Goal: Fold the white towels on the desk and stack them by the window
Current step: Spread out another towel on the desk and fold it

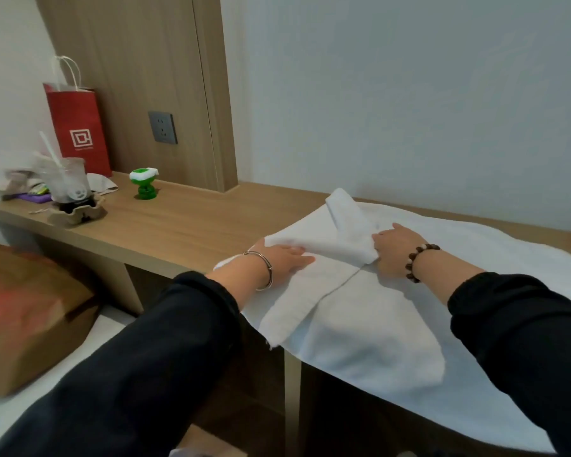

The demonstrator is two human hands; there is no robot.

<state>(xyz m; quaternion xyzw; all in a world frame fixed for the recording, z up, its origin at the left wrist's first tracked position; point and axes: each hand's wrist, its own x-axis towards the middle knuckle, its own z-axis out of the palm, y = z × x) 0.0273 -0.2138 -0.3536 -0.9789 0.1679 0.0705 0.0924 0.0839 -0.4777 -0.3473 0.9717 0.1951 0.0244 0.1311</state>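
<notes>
A small white towel (327, 245) lies partly folded on top of a large white towel (475, 258) that covers the right part of the wooden desk (178, 219). My left hand (284, 258) lies flat with straight fingers on the small towel's left side. My right hand (393, 249) pinches the towel's folded edge near the middle. One corner of the small towel hangs over the desk's front edge.
At the desk's far left stand a red paper bag (80, 127), a clear plastic cup with a straw (68, 183) in a cardboard holder, and a green and white plug-in device (144, 183). A wall socket (163, 127) sits on the wooden panel. A brown box (27, 311) stands on the floor at left.
</notes>
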